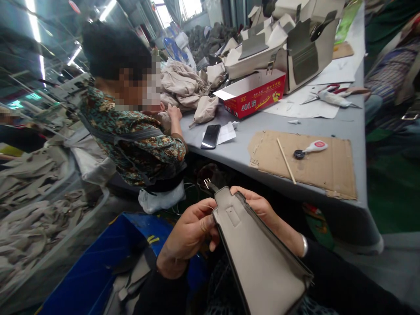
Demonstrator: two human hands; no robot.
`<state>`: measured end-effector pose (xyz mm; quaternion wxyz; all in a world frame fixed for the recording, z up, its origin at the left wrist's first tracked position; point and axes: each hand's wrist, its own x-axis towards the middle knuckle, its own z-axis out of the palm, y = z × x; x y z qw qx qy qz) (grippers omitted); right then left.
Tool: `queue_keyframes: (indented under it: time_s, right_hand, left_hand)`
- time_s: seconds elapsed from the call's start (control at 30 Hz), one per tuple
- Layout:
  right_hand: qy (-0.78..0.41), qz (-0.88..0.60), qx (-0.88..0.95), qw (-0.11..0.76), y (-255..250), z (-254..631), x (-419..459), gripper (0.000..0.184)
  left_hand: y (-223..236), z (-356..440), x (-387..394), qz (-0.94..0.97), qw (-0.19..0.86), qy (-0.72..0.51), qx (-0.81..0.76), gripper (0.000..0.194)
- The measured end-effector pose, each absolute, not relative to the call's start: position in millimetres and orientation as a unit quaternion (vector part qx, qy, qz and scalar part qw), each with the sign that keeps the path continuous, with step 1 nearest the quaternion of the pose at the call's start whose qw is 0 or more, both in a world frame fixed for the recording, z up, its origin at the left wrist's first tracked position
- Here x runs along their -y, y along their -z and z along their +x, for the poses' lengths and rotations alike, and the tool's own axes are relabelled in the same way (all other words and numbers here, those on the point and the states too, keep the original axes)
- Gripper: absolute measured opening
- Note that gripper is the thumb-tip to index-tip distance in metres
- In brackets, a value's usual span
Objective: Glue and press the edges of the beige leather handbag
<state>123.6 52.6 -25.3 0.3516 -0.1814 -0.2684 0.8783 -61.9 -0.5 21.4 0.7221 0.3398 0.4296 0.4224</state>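
A beige bag (259, 258) with dark edges lies tilted between my hands, its narrow end pointing away from me. A small strap with a metal buckle (207, 183) sticks out from that end. My left hand (193, 232) pinches the bag's left edge near the narrow end, thumb on top. My right hand (257, 208) grips the opposite side, its fingers partly hidden behind the bag. A rectangular stitched patch (233, 216) shows on the bag's face near the strap.
On the grey table (243, 153) lie cardboard (315, 166) with a stick and glue bottle (316, 146), a phone (211, 136), a red box (256, 98), pliers (334, 97) and unfinished bags (302, 57). A co-worker (131, 127) sits left. Below is a blue bin (95, 267).
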Motion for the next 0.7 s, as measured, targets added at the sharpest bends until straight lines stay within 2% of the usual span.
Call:
queue_keyframes:
  time_s: [0.27, 0.43, 0.7]
  right_hand:
    - [-0.693, -0.286, 0.516, 0.413, 50, 136, -56, 0.013]
    - [-0.676, -0.308, 0.523, 0.418, 53, 142, -59, 0.015]
    - [-0.678, -0.295, 0.534, 0.41, 63, 139, -62, 0.012]
  left_hand:
    - [0, -55, -10, 0.375, 0.702, -0.35, -0.495, 0.051]
    - [-11, -59, -21, 0.476, 0.665, -0.271, -0.508, 0.051]
    - [-15, -49, -36, 0.434, 0.67, -0.271, -0.538, 0.041]
